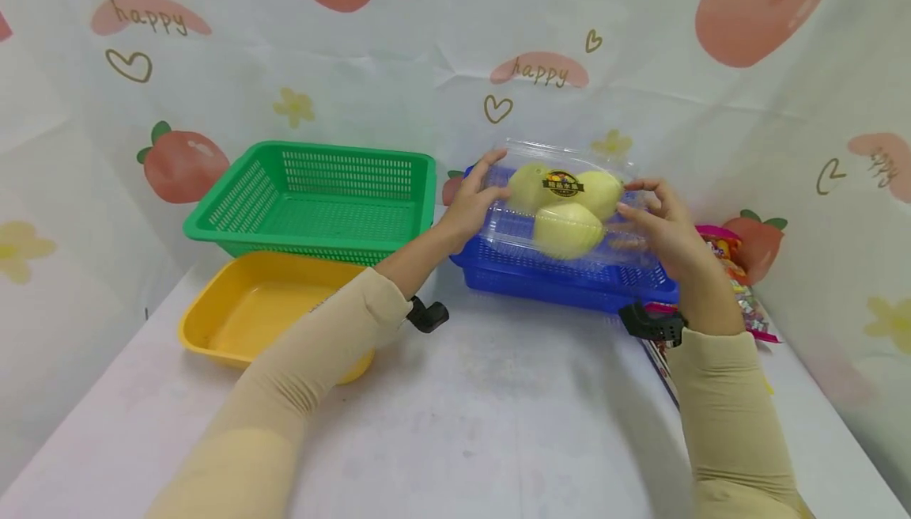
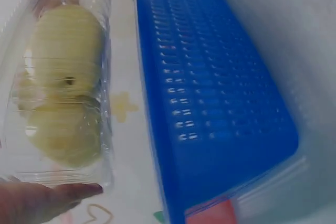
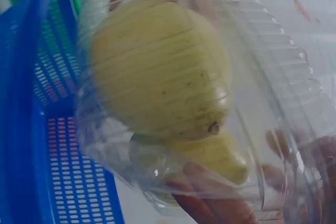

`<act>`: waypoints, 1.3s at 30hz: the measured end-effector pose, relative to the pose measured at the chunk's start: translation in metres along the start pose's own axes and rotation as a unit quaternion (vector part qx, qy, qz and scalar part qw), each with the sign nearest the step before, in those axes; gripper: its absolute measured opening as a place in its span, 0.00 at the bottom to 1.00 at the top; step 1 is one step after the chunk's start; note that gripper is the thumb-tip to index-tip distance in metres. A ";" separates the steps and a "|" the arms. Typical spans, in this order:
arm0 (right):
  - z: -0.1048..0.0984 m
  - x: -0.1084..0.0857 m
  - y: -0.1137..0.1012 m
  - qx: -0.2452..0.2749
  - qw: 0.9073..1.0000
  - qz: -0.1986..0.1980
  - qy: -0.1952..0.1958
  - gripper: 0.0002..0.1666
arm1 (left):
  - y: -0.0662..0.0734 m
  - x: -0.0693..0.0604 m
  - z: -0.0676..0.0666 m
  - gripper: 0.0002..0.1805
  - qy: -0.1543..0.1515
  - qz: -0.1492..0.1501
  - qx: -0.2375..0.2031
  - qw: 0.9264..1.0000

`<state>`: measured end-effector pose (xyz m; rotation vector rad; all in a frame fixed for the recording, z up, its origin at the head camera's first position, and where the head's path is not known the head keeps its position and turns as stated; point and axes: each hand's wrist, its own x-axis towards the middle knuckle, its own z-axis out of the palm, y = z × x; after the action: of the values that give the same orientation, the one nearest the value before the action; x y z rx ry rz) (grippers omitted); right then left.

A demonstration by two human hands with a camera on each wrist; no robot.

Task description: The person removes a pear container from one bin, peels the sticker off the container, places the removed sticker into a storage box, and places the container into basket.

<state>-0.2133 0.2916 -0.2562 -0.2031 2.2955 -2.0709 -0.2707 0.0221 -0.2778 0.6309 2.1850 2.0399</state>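
Note:
A clear plastic box [image 1: 508, 222] with three pale yellow-green fruits [image 1: 567, 229] and a dark label on its lid is held up over the blue basket [image 1: 562, 291]. My left hand [image 1: 470, 201] grips the box's left end, my right hand [image 1: 665, 226] its right end. In the left wrist view the fruits [image 2: 65, 51] show through the box's side, beside the blue basket [image 2: 210, 93], with fingers [image 2: 73, 191] at its end. The right wrist view shows a fruit [image 3: 157, 66] close up and fingers [image 3: 210, 198] against the plastic.
A green basket [image 1: 342, 254] stands at the back left, with a yellow basin [image 1: 256, 305] in front of it, partly behind my left sleeve. Colourful packages [image 1: 750, 305] lie right of the blue basket, partly behind my right arm. A printed cloth [image 1: 441, 20] hangs behind the white table [image 1: 484, 424].

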 end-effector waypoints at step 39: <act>0.074 -0.113 0.046 -0.034 0.997 -0.073 -0.016 0.21 | -0.003 -0.181 -0.011 0.35 -0.013 0.042 -0.012 0.999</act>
<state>-0.0953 0.2371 -0.3155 -0.4158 2.4021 -2.0372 -0.1103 -0.0526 -0.3181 0.7550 2.1512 2.0815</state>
